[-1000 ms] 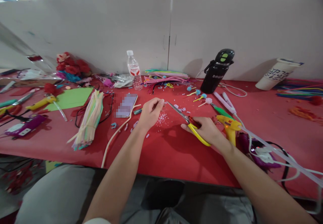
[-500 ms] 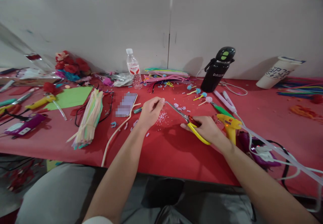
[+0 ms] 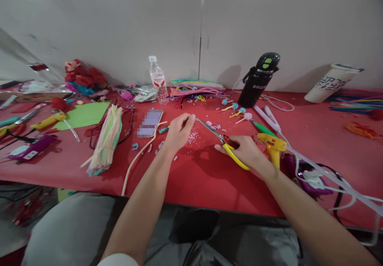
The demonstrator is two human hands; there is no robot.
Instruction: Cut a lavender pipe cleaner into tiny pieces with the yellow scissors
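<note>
The right hand (image 3: 241,149) holds the scissors (image 3: 220,136) by their handles (image 3: 237,159). At the scissors' tip, the left hand (image 3: 180,133) pinches a tiny pale bit (image 3: 196,119), mostly hidden. It looks light and soft, so a gentle fingertip hold should do. The scissors look stiff.

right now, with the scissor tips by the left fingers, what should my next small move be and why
I'd probably ease the scissors slightly back from the left grip before any snip: the right grip holds them with their tips so close to the pinched fingertips that I can't tell whether they touch.
</note>
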